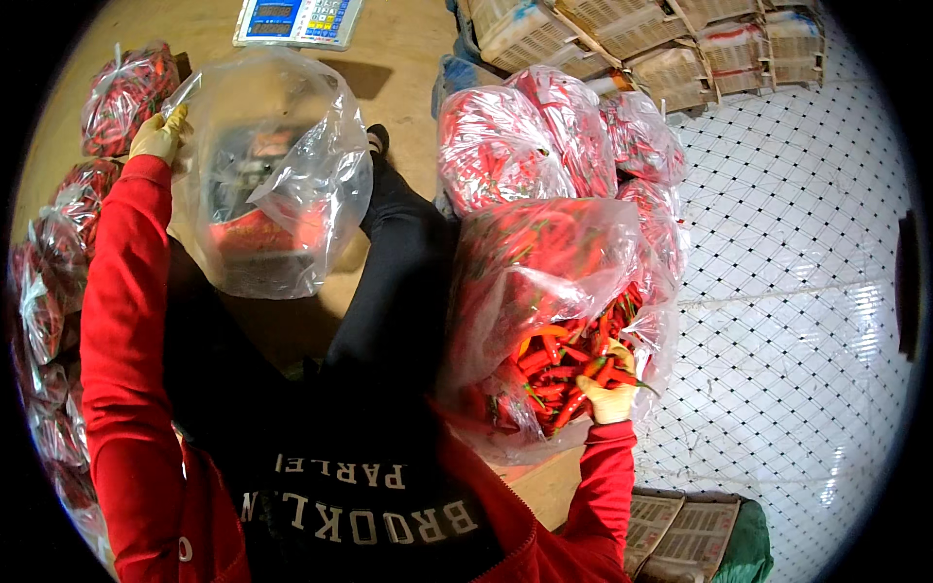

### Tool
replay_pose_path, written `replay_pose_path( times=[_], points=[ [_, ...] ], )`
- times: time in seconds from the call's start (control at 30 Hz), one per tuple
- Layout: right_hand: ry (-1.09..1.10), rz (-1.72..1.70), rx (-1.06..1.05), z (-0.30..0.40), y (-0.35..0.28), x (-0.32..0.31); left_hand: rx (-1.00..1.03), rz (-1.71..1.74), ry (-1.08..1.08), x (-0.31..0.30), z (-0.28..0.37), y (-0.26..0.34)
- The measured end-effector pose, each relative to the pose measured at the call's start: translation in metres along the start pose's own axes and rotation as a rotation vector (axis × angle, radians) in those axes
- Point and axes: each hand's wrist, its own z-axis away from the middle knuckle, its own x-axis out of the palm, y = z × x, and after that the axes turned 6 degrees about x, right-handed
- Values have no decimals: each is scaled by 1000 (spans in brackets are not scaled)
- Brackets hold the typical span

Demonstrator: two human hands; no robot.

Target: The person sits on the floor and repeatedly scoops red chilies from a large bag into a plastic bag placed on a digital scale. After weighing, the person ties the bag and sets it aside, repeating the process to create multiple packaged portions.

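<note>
My left hand (159,135), in a pale glove, grips the rim of a clear plastic bag (284,95) that hangs between my legs. Through its film shows a black and red object (270,226), too blurred to name. To my right, a large clear bag (539,248) lies with its mouth towards me, full of red chili peppers (554,379). My right hand (611,399), also gloved, is at that mouth with its fingers closed around several chilies. One green stem sticks out past the fingers.
Filled, tied chili bags (503,153) sit beyond the large bag, and more (127,98) line the left side. A digital scale (297,22) stands at the far edge. Slatted crates (612,36) are stacked at upper right; others (670,535) lie lower right on patterned flooring (787,291).
</note>
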Motion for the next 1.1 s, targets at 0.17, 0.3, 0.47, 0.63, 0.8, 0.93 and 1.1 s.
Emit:
replay_pose_path(
  times=[0.17, 0.3, 0.47, 0.63, 0.8, 0.93, 1.1],
  points=[
    [13, -206, -54, -6, -18, -40, 95, 31, -47, 1, -26, -36],
    [152, -298, -55, -5, -35, -64, 160, -128, -59, 8, -31, -38],
    [126, -413, -109, -15, -64, -81, 146, -161, -89, 9, -21, -22],
    [42, -492, -214, -42, -106, -75, -68, -76, -125, 7, -9, -10],
    [-192, -609, -524, -78, -194, 20, 3, -132, -157, 9, 5, 5],
    [-620, -907, -389, -110, -229, 136, 10, -17, -171, 2, 23, 27],
    [-1024, -1056, -19, -103, -226, 334, -66, 70, -141, -15, 31, 24]
  ],
)
